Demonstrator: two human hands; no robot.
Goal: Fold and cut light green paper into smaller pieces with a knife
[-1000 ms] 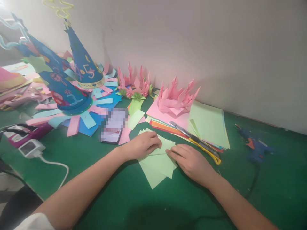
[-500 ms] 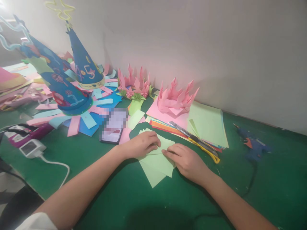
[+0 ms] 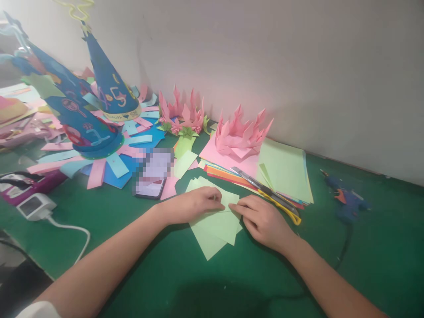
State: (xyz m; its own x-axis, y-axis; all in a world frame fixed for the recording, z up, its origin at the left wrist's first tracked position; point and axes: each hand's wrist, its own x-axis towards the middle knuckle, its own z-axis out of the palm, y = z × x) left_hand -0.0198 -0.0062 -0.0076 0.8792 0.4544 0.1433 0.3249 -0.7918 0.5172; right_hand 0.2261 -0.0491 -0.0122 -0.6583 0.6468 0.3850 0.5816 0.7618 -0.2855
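A small pile of light green paper sheets (image 3: 213, 234) lies at differing angles on the table in front of me. The top sheet has a fold edge running across it, between my hands. My left hand (image 3: 200, 204) rests on the pile's left side, its fingers curled and the thumb and fingertips pressed to the paper. From the right, my right hand (image 3: 261, 221) holds the same paper by its right edge, index finger pointing at the fold and other fingers bent. The tips of both hands are close together but apart. Part of the top sheet is hidden beneath my left hand.
Beyond the pile are coloured paper sheets (image 3: 286, 168), a pink paper crown (image 3: 243, 137) and a yellow-handled cutter (image 3: 278, 201). A phone (image 3: 154, 174) lies left of it; farther left stand blue cone hats (image 3: 111, 84) and a power strip (image 3: 31, 185). A glue gun (image 3: 347, 198) lies right.
My left thumb has stretched rightward along the fold. My right hand has shifted slightly right, its index finger still on the paper. The view has turned slightly right.
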